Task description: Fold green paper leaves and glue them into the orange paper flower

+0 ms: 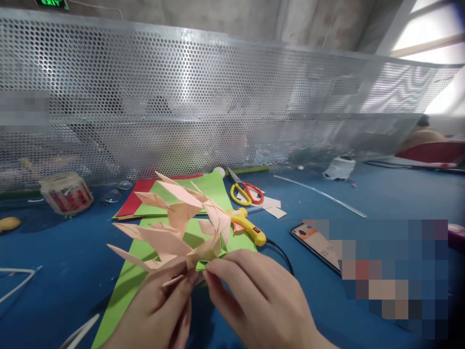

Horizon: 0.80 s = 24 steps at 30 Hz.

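Note:
Between my hands is a folded paper flower (170,237) made of pale peach paper, with pointed petals spreading up and to the left. My left hand (156,305) is closed around its lower part. Thumb and fingers of my right hand (254,295) pinch a small folded green paper piece (202,265) against the flower's base. Under and behind the flower lie light green paper sheets (123,291), with red paper (145,182) beneath the far ones. A yellow hot glue gun (250,227) rests just beyond my right hand.
Scissors (246,193) with yellow and red handles lie behind the glue gun near white paper scraps (276,211). A phone (316,245) is at right. A glass jar (67,194) stands at left. A clear glue stick (319,195) lies farther back. A perforated metal screen (203,97) borders the blue table (381,194).

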Motion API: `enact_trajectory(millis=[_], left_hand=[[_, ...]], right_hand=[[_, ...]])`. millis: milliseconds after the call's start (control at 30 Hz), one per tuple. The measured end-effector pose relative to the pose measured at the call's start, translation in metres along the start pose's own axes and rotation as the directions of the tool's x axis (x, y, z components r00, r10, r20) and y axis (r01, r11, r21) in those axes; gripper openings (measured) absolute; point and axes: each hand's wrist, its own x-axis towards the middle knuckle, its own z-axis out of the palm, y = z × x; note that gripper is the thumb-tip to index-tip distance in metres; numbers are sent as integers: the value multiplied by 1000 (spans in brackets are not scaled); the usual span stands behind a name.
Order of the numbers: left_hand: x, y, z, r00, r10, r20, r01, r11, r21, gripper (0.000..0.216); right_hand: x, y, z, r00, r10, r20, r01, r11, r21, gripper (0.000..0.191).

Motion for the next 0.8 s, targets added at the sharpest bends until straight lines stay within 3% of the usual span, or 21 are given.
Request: enact_trajectory(millis=[167, 300, 500, 667, 800], left_hand=[[-2, 6, 0, 969, -131, 211, 157, 981, -113, 39], [-2, 8, 0, 979, -117, 166, 143, 977, -158, 37], [-3, 8, 2, 952, -215, 218, 264, 937, -229, 38], [-4, 14, -2, 947, -246, 207, 282, 945, -168, 37], [2, 11, -5, 948, -239, 211, 271, 952, -139, 39]], right_hand=[[-1, -1, 2, 998, 30, 47, -33, 998, 50, 32], [-3, 1, 3, 998, 41, 50, -45, 996, 78, 31], [-3, 2, 4, 996, 67, 57, -73, 991, 110, 31], [-3, 1, 3, 995, 78, 61, -85, 988, 132, 33], [-6, -1, 1, 994, 93, 54, -100, 985, 139, 22]])
